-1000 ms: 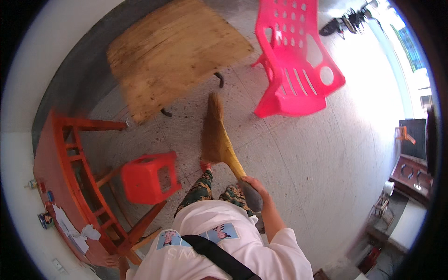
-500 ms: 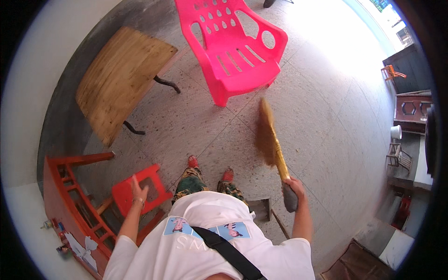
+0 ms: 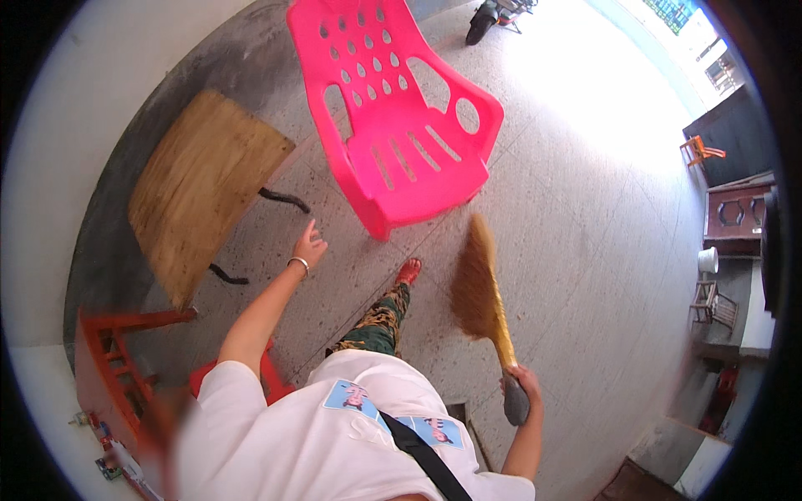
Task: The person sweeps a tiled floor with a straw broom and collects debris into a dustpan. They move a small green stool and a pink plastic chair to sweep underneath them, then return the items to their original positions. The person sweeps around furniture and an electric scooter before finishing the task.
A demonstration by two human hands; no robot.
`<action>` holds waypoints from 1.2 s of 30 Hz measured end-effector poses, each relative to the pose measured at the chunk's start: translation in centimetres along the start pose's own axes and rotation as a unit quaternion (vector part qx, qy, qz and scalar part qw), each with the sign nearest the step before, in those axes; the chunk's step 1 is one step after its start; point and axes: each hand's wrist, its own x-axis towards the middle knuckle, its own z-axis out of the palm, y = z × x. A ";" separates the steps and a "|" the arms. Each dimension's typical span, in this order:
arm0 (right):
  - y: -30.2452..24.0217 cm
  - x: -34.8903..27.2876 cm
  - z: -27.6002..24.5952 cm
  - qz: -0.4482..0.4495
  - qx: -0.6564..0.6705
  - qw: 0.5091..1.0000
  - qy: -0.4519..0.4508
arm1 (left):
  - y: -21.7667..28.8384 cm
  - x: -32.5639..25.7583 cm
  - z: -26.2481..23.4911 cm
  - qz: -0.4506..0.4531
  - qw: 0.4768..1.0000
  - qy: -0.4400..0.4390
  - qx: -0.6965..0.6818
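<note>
In my right hand point(image 3: 526, 382) is a short broom point(image 3: 474, 288), gripped round its handle near the dark grey end. Its brown bristles fan out ahead of that hand, close to the floor; whether they touch it I cannot tell. My left hand point(image 3: 310, 246), a bracelet at the wrist, reaches forward with fingers apart and nothing in them. It is between the wooden tabletop point(image 3: 209, 184) and the bright pink plastic armchair point(image 3: 409, 167), apart from both. The chair stands just beyond the broom.
A red plastic stool point(image 3: 276, 380) is partly hidden by my left arm. Beside it stands a reddish wooden piece of furniture point(image 3: 109, 376). At the far end is a motorbike point(image 3: 484, 21). A white bucket point(image 3: 708, 260), a small chair point(image 3: 714, 305) and an orange stool point(image 3: 700, 151) line the right side.
I have stepped forward, so the pink chair is nearer and the red stool now lies mostly behind my arm. My left hand has swung forward from above the stool. The broom stays in my right hand.
</note>
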 end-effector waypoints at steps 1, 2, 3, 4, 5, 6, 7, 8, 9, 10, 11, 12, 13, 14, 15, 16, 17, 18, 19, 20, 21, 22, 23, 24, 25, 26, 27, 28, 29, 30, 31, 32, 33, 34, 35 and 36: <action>-0.7 1.1 -1.0 0.005 0.007 1.000 0.004 | 0.8 2.7 0.3 -0.005 1.000 0.012 -0.014; -1.2 2.1 -1.7 -0.007 0.016 1.000 0.014 | 1.9 5.0 0.9 -0.010 0.999 0.022 -0.027; -1.7 3.3 -2.4 -0.017 0.025 0.999 0.023 | 3.6 6.8 1.4 -0.038 0.999 0.035 -0.013; -2.0 4.4 -3.0 -0.025 0.036 0.998 0.035 | 5.7 8.4 2.3 -0.066 0.997 0.043 0.002; -2.1 5.9 -3.0 -0.033 0.035 0.994 0.094 | 7.2 10.1 2.8 -0.095 0.994 0.051 0.017; -0.7 8.3 -3.7 -0.082 -0.008 0.986 0.147 | 7.5 12.0 3.4 -0.106 0.992 0.067 0.007; -0.5 10.3 -4.2 -0.133 -0.052 0.970 0.198 | 7.2 14.3 4.3 -0.118 0.989 0.085 -0.004; -1.5 10.9 -4.3 -0.145 -0.027 0.969 0.197 | 6.3 16.3 5.3 -0.131 0.986 0.103 -0.014; -2.2 11.5 -4.1 -0.157 -0.001 0.968 0.196 | 5.5 18.3 5.8 -0.121 0.986 0.111 -0.030; -2.8 11.3 -3.5 -0.162 0.026 0.967 0.197 | 3.8 20.1 6.2 -0.116 0.986 0.115 -0.042; -5.0 10.0 -2.3 -0.122 0.063 0.975 0.173 | 2.4 21.3 6.3 -0.111 0.985 0.120 -0.052; -8.6 7.8 -0.7 -0.081 0.101 0.980 0.151 | 1.5 22.1 6.4 -0.137 0.979 0.139 -0.067; -10.9 6.4 0.0 -0.042 0.142 0.980 0.132 | 1.1 22.8 6.8 -0.161 0.972 0.153 -0.082; -11.4 6.2 -0.4 -0.035 0.159 0.977 0.137 | 0.8 23.4 7.1 -0.184 0.963 0.169 -0.098; -11.7 6.4 -1.0 -0.031 0.176 0.974 0.138 | 0.2 24.0 7.1 -0.170 0.961 0.188 -0.111; -12.4 6.4 -1.5 -0.032 0.191 0.971 0.139 | 0.2 24.6 7.1 -0.152 0.958 0.207 -0.129; -13.2 6.3 -2.0 -0.033 0.197 0.970 0.139 | 0.1 25.1 7.5 -0.135 0.953 0.228 -0.148; -13.6 6.3 -2.4 -0.029 0.205 0.968 0.142 | 2.1 25.1 8.1 -0.191 0.936 0.267 -0.128; -14.1 6.4 -3.1 -0.024 0.214 0.966 0.141 | 4.6 24.8 8.4 -0.192 0.940 0.260 -0.114; -14.6 6.8 -4.2 -0.029 0.208 0.968 0.141 | 6.9 24.2 8.4 -0.193 0.942 0.257 -0.100; -15.3 7.2 -5.2 -0.035 0.199 0.970 0.138 | 8.2 24.0 8.5 -0.195 0.942 0.258 -0.087; -16.0 7.7 -6.1 -0.040 0.188 0.972 0.133 | 8.2 24.1 8.6 -0.206 0.939 0.266 -0.074; -17.0 8.2 -7.1 -0.039 0.177 0.976 0.117 | 8.1 24.3 8.8 -0.218 0.935 0.274 -0.062; -18.3 8.6 -8.3 -0.038 0.165 0.980 0.104 | 7.8 24.3 9.4 -0.232 0.930 0.280 -0.051; -19.7 9.3 -9.7 -0.042 0.154 0.983 0.088 | 8.4 24.4 10.5 -0.219 0.925 0.306 -0.044; -20.9 10.2 -11.0 -0.041 0.153 0.984 0.079 | 9.0 24.3 11.7 -0.207 0.919 0.333 -0.036; -21.9 11.0 -12.5 -0.040 0.154 0.985 0.072 | 9.7 24.1 13.1 -0.194 0.913 0.358 -0.028; -23.3 11.6 -14.4 -0.041 0.153 0.985 0.068 | 10.7 23.6 14.8 -0.173 0.922 0.342 -0.054; -24.5 12.3 -16.0 -0.035 0.142 0.987 0.070 | 11.8 23.0 16.2 -0.151 0.930 0.326 -0.079; -25.5 12.7 -16.8 -0.027 0.134 0.988 0.071 | 13.0 22.3 17.4 -0.128 0.937 0.309 -0.100; -26.4 13.2 -18.0 -0.019 0.126 0.989 0.073 | 14.3 21.9 18.7 -0.153 0.929 0.322 -0.103; -27.5 14.6 -20.2 -0.026 0.100 0.993 0.052 | 15.7 21.5 20.0 -0.178 0.919 0.335 -0.107; -28.4 14.9 -21.2 -0.021 0.096 0.994 0.038 | 16.7 20.8 20.9 -0.205 0.908 0.348 -0.107; -29.5 14.9 -22.1 -0.016 0.092 0.995 0.025 | 18.3 19.5 22.2 -0.185 0.910 0.357 -0.102; -30.3 15.0 -23.1 -0.010 0.089 0.996 0.013 | 19.8 17.8 23.6 -0.166 0.911 0.365 -0.096; -30.8 15.0 -23.9 -0.007 0.078 0.997 0.007 | 20.9 16.1 24.3 -0.148 0.911 0.375 -0.089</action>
